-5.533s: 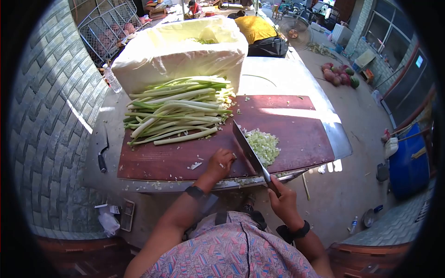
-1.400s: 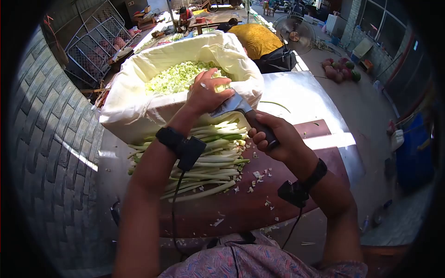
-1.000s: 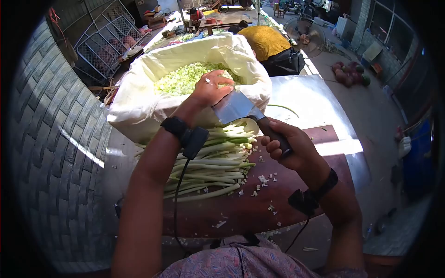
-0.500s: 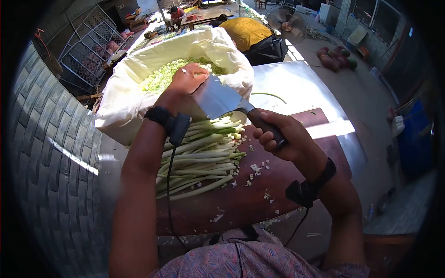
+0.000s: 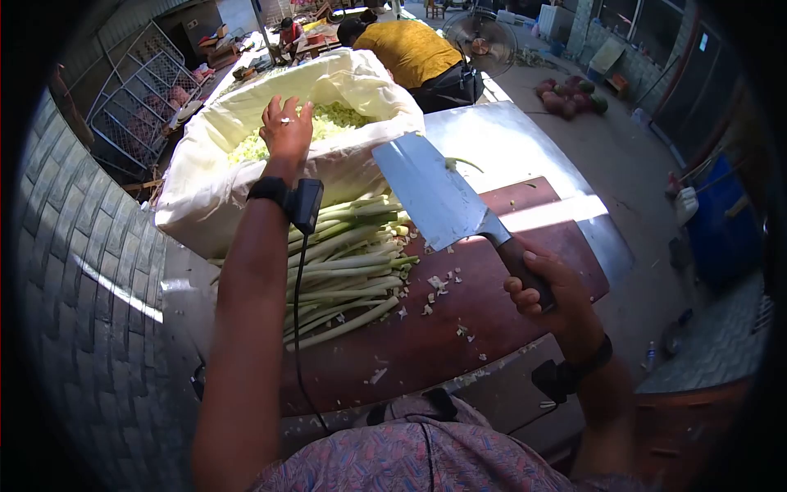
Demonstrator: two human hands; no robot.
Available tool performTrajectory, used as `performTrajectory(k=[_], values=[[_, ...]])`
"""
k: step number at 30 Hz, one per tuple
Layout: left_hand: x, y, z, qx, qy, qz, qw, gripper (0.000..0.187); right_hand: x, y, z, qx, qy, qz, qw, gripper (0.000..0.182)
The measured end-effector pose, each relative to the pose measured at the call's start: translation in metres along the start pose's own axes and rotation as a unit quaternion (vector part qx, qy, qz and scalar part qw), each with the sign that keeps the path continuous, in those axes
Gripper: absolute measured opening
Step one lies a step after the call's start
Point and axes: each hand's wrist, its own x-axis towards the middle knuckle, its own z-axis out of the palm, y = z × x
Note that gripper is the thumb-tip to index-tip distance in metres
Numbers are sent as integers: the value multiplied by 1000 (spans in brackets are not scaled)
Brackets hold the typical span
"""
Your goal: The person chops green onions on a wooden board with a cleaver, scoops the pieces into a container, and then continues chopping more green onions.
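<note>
My left hand [image 5: 287,129] hovers over the cloth-lined bin [image 5: 197,197], fingers apart, a white scrap stuck to its back. Inside the bin lies a heap of chopped scallion [image 5: 338,120]. My right hand [image 5: 551,283] grips the dark handle of a cleaver [image 5: 434,190], its broad blade pointing up and left above the board. A pile of scallion stalks [image 5: 344,271] rests on the reddish-brown cutting board [image 5: 484,303], cut ends facing right. Small chopped bits [image 5: 438,285] are scattered beside the stalks.
A shiny metal tabletop [image 5: 492,135] extends beyond the board. Past the bin, a person in a yellow top [image 5: 410,51] bends over. A standing fan [image 5: 479,45] is behind. At left runs a grey brick wall [image 5: 98,271]; a metal mesh frame [image 5: 135,98] leans near it.
My left hand has left the cleaver's blade and moved left over the bin, its fingers spreading. My right hand has brought the cleaver down and to the right, away from the bin.
</note>
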Motion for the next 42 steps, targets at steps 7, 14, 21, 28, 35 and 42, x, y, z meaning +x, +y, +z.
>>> performTrajectory(k=[7, 14, 21, 28, 35, 42], values=[[-106, 57, -58, -286, -7, 223, 932, 26, -62, 71, -90, 7, 138, -95, 986, 51], [-324, 85, -22, -380, -308, 234, 840, 52, -94, 137, -148, -52, 210, -78, 973, 51], [-382, 115, -5, -236, -275, 126, 924, 60, -76, 181, -150, -102, 175, -37, 979, 54], [-375, 109, 11, -306, -248, 94, 914, 45, -57, 165, -111, -60, 115, 25, 991, 55], [-260, 134, -32, -365, -185, 139, 902, 39, -65, 61, -56, -86, 54, -4, 995, 53], [-97, 93, -41, -307, -128, 240, 912, 35, 20, -5, 10, -99, -52, -61, 992, 51]])
